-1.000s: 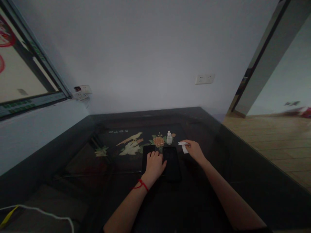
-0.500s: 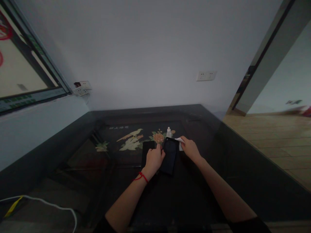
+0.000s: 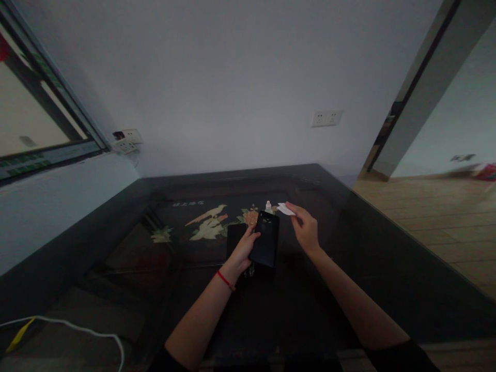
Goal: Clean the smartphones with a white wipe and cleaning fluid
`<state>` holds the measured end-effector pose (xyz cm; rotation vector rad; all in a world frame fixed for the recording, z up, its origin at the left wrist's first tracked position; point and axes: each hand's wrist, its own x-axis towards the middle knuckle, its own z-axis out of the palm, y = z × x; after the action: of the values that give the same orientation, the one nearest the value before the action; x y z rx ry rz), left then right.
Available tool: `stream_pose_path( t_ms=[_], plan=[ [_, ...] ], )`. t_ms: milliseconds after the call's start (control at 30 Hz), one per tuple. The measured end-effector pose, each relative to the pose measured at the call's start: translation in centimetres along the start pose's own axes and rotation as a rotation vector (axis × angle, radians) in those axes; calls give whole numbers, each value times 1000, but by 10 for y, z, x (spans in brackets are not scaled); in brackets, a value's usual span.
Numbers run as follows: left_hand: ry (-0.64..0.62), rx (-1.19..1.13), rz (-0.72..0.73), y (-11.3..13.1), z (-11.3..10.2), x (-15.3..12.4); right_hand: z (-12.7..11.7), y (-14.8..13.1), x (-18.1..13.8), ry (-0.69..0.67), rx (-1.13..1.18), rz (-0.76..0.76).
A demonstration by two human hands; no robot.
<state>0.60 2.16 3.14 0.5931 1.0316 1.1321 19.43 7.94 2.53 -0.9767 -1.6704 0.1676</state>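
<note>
One thin white cable (image 3: 79, 331) curves at the near left. The left hand (image 3: 242, 251), a red cord bracelet (image 3: 225, 280) at its wrist, is closed on the left edge of a black rectangular phone (image 3: 266, 240), tilted over the black glossy table (image 3: 318, 310). A second flat black rectangular object (image 3: 234, 235) lies left of the phone. The right hand (image 3: 307, 227) pinches a white folded sheet (image 3: 285, 209) at its fingertips, clear of the phone. Just beyond the phone's far end stands a small white bottle (image 3: 268, 206), partly hidden. A white double socket (image 3: 326, 118) sits on the far pale wall (image 3: 225, 93).
</note>
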Motion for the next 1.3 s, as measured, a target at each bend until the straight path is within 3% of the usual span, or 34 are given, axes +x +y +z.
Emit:
stream_pose_path(
  t_ms=[100,200,367,500,767,1000,1133,1300],
  plan=[
    [-58,-61,-38,0,3,-3,13,-3,-8,-131,-82,-118],
    [-65,-82,-74,-1,7,-6,26,-1,-15,-219,-178,-103],
    [-60,-86,-109,1,14,-11,30,-3,-16,-239,-228,-55],
    [-79,-120,-103,0,14,-12,31,-10,-17,-271,-245,-108],
    [-136,-203,-156,-8,9,-10,36,-13,-21,-311,-213,-187],
    [-72,-300,-219,-2,6,0,31,-30,-27,-394,-91,-380],
    [-111,-394,-186,4,-1,3,33,-46,-35,-437,-16,-488],
    [-44,-457,-150,8,-5,8,33,-51,-40,-503,35,-581]
  ],
)
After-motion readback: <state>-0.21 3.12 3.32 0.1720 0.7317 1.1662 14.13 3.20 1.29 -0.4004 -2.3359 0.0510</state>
